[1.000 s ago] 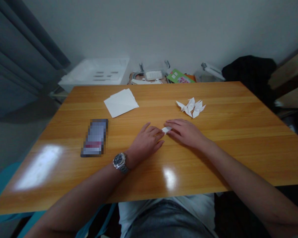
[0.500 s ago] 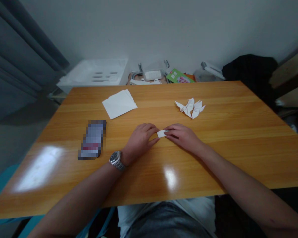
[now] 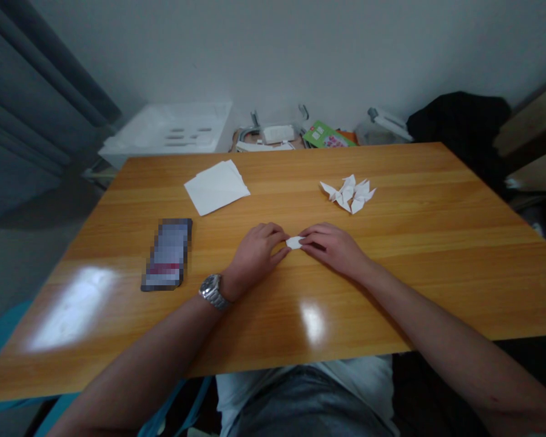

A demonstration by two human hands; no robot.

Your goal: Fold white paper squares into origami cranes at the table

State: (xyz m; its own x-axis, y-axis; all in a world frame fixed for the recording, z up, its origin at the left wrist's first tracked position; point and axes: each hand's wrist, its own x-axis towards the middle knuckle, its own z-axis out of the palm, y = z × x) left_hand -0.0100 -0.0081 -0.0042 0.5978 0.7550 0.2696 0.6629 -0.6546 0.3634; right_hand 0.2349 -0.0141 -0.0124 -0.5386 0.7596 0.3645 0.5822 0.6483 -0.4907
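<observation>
A small folded piece of white paper (image 3: 293, 243) lies between my hands near the middle of the wooden table (image 3: 273, 328). My left hand (image 3: 258, 252), with a metal watch (image 3: 213, 291) on its wrist, pinches the paper's left end between thumb and fingers. At the right end, my right hand (image 3: 334, 246) is closed on it with thumb and fingertips. The fingers cover both ends of the paper, so its full shape is hidden. Beyond my right hand stand several folded white paper figures (image 3: 349, 193), close together, with pointed tips.
Flat white sheets (image 3: 217, 187) lie stacked at the back left. A phone (image 3: 168, 254) with a blurred-out screen rests left of my left hand. Past the table's far edge are a white plastic tray (image 3: 173, 130), a green booklet (image 3: 325, 136) and a black cloth-like heap (image 3: 457, 130).
The paper's visible outline has gone from a near rectangle to a shape with slanted corners. Both hands keep their hold, and the whole view has shifted slightly.
</observation>
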